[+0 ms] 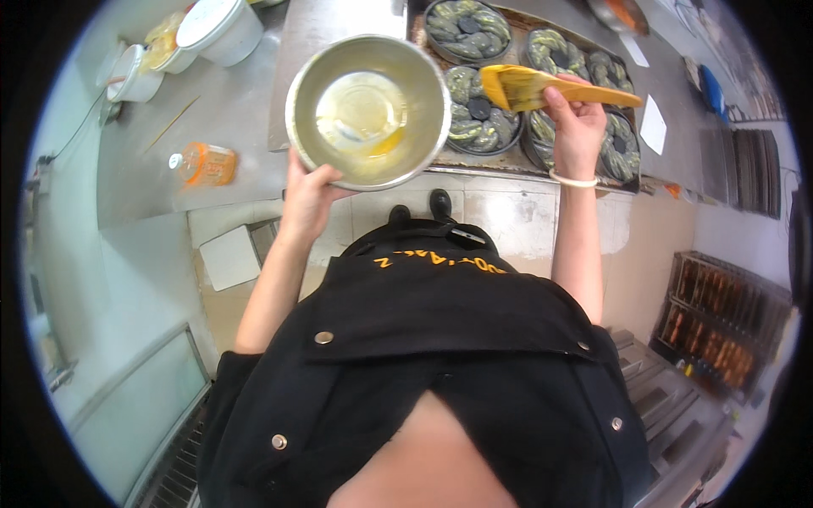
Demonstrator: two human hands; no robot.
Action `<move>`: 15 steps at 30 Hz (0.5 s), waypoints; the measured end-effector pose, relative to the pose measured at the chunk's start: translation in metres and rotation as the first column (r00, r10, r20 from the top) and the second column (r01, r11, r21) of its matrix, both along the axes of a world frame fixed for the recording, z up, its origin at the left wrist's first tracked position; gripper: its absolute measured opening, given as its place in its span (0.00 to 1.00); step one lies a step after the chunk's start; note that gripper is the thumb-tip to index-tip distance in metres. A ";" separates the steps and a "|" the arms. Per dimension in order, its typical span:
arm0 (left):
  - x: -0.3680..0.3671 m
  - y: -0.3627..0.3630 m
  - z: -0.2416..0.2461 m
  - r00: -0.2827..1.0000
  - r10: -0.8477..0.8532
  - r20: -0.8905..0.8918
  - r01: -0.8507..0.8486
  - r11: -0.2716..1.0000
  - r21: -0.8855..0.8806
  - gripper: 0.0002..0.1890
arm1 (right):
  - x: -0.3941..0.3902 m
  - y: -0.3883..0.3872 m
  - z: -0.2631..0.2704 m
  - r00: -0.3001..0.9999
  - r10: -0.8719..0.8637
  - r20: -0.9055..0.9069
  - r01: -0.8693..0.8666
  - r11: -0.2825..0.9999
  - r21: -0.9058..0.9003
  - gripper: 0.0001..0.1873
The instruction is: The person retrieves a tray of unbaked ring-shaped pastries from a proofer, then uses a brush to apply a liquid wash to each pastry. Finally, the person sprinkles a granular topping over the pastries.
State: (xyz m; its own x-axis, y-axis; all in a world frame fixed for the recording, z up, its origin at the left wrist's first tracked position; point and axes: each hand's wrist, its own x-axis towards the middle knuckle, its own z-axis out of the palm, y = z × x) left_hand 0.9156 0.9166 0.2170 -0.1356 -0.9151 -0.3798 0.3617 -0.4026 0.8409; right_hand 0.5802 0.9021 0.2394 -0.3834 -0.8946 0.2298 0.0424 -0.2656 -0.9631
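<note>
My left hand (pixel 311 197) grips the lower rim of a steel mixing bowl (pixel 429 149), tilted so that its inside shows. A little yellow liquid (pixel 381 145), perhaps egg wash, lies at the bottom. In my right hand (pixel 577 124) is a pastry brush (pixel 559 86) with a wooden handle, its yellowed bristles pointing left. The brush is over round tins of dark green, twisted dough rings (pixel 479 130), each with a dark piece in the centre. These tins stand on a baking tray (pixel 502 164); my right hand and the brush hide parts of some.
At left on the steel table (pixel 254 171) stand an orange bottle (pixel 209 165) with a white cap and a white tub (pixel 219 32). A thin stick (pixel 173 124) lies nearby. A rack of browned food (pixel 718 317) is at lower right.
</note>
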 end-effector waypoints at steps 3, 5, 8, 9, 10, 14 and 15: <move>-0.018 -0.004 0.004 0.998 -0.057 0.004 0.057 0.996 -0.070 0.38 | 0.051 -0.005 0.023 0.876 0.394 -0.280 -0.406 0.914 0.013 0.08; -0.027 -0.008 0.006 0.995 -0.097 0.037 0.102 0.986 -0.132 0.41 | 0.075 -0.017 0.025 0.665 0.406 -0.627 -0.486 0.873 0.050 0.09; -0.039 -0.013 0.010 0.985 -0.097 0.139 0.124 0.972 -0.202 0.45 | 0.085 -0.034 0.016 0.452 0.329 -0.829 -0.387 0.910 0.150 0.07; -0.043 -0.015 0.012 0.977 -0.096 0.189 0.138 0.965 -0.223 0.46 | 0.083 -0.037 0.012 0.417 0.380 -0.825 -0.302 0.915 0.269 0.08; -0.045 -0.018 0.014 0.970 -0.098 0.221 0.151 0.959 -0.239 0.46 | 0.082 -0.040 0.007 0.456 0.372 -0.809 -0.284 0.922 0.264 0.08; -0.063 -0.025 0.020 0.966 -0.086 0.242 0.152 0.951 -0.269 0.46 | 0.082 -0.045 -0.012 0.610 0.349 -0.712 -0.202 0.937 0.287 0.10; -0.068 -0.026 0.021 0.966 -0.088 0.244 0.155 0.950 -0.271 0.46 | 0.082 -0.046 -0.015 0.652 0.340 -0.678 -0.189 0.939 0.288 0.11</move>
